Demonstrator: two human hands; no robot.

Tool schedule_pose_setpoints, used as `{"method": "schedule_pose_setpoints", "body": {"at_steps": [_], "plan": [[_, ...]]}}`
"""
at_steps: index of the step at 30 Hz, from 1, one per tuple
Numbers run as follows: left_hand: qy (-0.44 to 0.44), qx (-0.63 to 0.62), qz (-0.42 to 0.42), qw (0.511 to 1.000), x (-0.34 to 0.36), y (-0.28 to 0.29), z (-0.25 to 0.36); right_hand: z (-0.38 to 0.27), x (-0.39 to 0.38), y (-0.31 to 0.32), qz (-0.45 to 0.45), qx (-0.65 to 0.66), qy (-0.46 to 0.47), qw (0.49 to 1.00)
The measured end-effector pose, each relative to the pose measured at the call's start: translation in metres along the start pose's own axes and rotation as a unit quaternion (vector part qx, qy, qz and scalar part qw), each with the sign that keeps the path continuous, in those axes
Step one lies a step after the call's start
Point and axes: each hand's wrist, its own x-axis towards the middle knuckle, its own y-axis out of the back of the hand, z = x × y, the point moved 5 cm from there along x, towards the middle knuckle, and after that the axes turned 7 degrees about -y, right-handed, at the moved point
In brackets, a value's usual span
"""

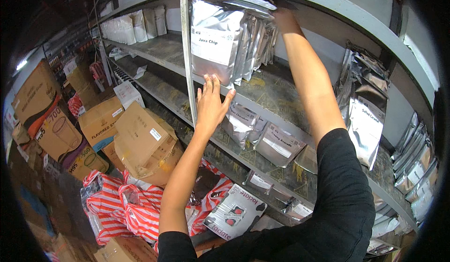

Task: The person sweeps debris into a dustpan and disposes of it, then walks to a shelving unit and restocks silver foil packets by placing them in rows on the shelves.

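Note:
A row of silver foil pouches stands upright on the upper metal shelf (262, 86); its front pouch (211, 56) bears a white label. My left hand (212, 103) has its fingers stretched out, with the tips against the lower edge of that front pouch. Across the top of the row lies another silver pouch (248, 2), tilted nearly flat. Reaching over to the back right end of this pouch is my right hand (284, 19); it is smeared by motion and its fingers are hidden, so its grip does not show.
More silver pouches (368, 126) stand along the shelf at right, and several lie on the shelf below (279, 145). A metal upright (186, 51) rises beside my left hand. Cardboard boxes (145, 140) and red-and-white striped bags (136, 206) crowd the lower left.

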Motion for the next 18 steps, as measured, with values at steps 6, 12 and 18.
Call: {"method": "schedule_pose_setpoints", "body": {"at_steps": [6, 12, 18], "plan": [[0.005, 0.001, 0.006, 1.0, 0.0, -0.007, 0.004, 0.004, 0.022, -0.03, 0.027, -0.094, 0.054, 0.994], [0.037, -0.006, -0.008, 0.999, -0.007, -0.005, -0.003, 0.043, 0.007, -0.01, 0.058, -0.153, 0.036, 0.986], [0.031, -0.008, -0.003, 0.999, -0.006, -0.008, -0.007, 0.073, 0.008, -0.013, 0.118, -0.214, 0.057, 0.968]]}}
